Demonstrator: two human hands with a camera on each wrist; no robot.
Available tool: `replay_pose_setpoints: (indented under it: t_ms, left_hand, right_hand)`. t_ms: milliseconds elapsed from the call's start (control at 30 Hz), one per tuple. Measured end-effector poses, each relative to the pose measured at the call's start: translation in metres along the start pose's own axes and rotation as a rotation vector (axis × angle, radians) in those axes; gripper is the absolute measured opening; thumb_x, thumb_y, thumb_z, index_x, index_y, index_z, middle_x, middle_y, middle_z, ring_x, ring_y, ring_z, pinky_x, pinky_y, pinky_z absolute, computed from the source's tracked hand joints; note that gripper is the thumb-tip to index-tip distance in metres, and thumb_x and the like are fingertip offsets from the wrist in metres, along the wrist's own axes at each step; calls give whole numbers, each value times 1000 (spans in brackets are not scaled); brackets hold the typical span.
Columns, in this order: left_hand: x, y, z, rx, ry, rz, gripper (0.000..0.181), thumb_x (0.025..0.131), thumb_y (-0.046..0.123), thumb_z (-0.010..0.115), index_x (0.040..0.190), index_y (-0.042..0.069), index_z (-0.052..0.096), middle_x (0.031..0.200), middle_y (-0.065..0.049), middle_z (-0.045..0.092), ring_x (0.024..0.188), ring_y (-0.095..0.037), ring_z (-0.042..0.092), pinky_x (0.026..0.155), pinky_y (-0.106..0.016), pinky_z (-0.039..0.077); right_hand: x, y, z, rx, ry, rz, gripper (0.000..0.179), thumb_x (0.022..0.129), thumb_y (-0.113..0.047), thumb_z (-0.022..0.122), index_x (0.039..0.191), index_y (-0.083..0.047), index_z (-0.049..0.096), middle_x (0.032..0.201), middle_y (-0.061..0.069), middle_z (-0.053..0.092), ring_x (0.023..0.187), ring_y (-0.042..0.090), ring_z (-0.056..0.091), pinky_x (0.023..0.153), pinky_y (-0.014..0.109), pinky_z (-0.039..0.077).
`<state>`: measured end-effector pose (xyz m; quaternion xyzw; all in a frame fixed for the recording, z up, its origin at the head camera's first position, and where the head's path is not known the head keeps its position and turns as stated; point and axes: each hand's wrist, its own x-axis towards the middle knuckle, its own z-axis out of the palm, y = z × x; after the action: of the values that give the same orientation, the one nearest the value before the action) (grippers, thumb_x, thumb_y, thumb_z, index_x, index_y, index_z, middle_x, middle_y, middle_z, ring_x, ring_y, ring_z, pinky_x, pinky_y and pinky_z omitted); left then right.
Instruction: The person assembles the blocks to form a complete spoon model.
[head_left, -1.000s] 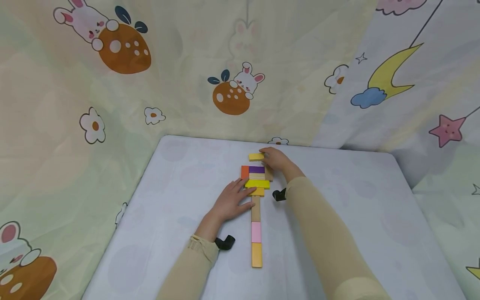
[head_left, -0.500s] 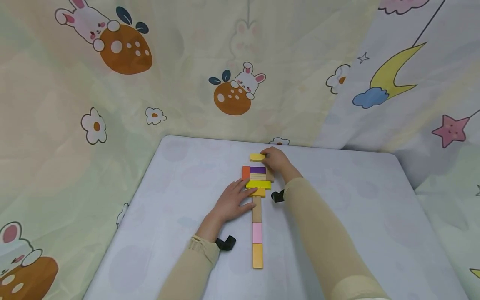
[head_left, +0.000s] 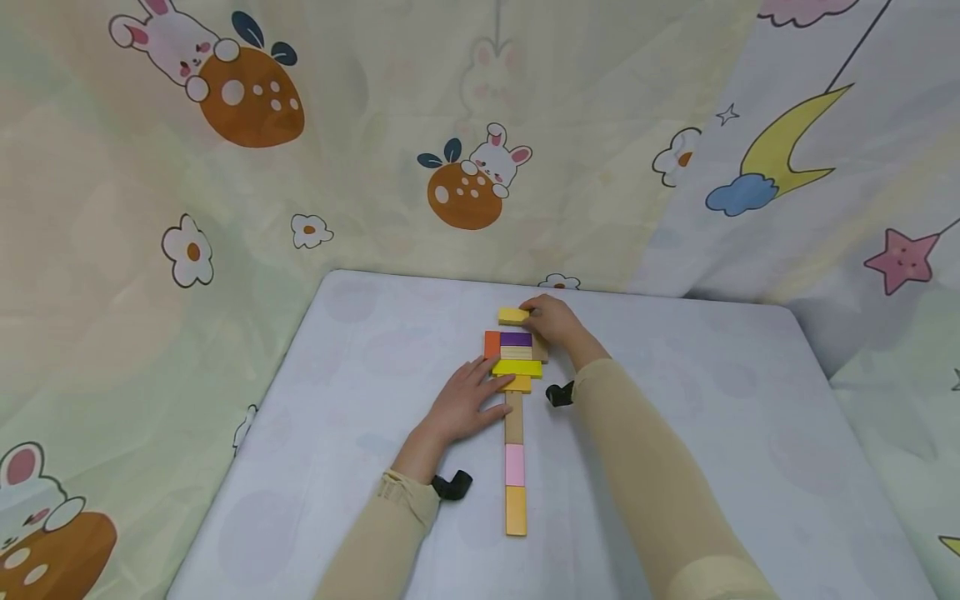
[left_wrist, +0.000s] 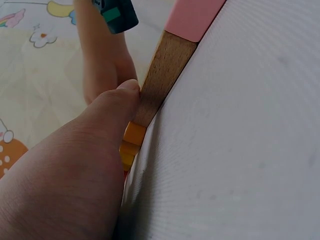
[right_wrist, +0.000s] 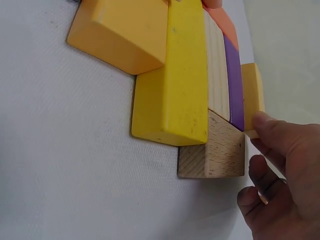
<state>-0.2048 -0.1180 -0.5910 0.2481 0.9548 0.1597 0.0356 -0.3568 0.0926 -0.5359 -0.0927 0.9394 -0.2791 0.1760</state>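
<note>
My right hand (head_left: 552, 320) pinches the right end of a light yellow block (head_left: 512, 316) at the far end of a line of wooden blocks. In the right wrist view, thumb and forefinger hold that block (right_wrist: 251, 92) beside the purple block (right_wrist: 234, 82). My left hand (head_left: 459, 404) lies with fingers spread along the left side. Its fingertips touch the bright yellow block (head_left: 521, 368) and the orange-yellow one (head_left: 521, 384), and the thumb meets a long brown block (head_left: 513, 421). An orange block (head_left: 491, 342) and a plain wood block (right_wrist: 226, 147) flank the purple and pale strips.
A pink block (head_left: 514, 465) and another orange-yellow block (head_left: 515, 511) continue the line toward me. All lie on a white-covered table (head_left: 337, 358). Its far edge is close behind my right hand, against a printed cloth backdrop (head_left: 360, 167).
The light yellow block in my right hand has shifted very slightly toward the purple block. My left hand and the other blocks hold their places.
</note>
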Motion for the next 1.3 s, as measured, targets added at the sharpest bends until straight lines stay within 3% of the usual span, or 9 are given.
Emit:
replay_pose_setpoints:
  t_ms: [600,1300]
  left_hand:
    - [1,0,0,10,2,-1,61,95,68,42,150,41,38,167,6,14,154,-25,14,126,-44,16]
    - [1,1,-1,2,10,0,61,95,67,42,150,40,39,167,5,15,154,-25,14,126,-44,16]
  right_hand:
    - [-5,15,6,26,-13,-36,34,99,-29,60,130,-18,63,141,7,55,129,29,48,117,52,35]
    - [-8,17,6,84,-22,-15,33,101,-22,53,133,-19,61,145,8,51,134,31,44,118,53,32]
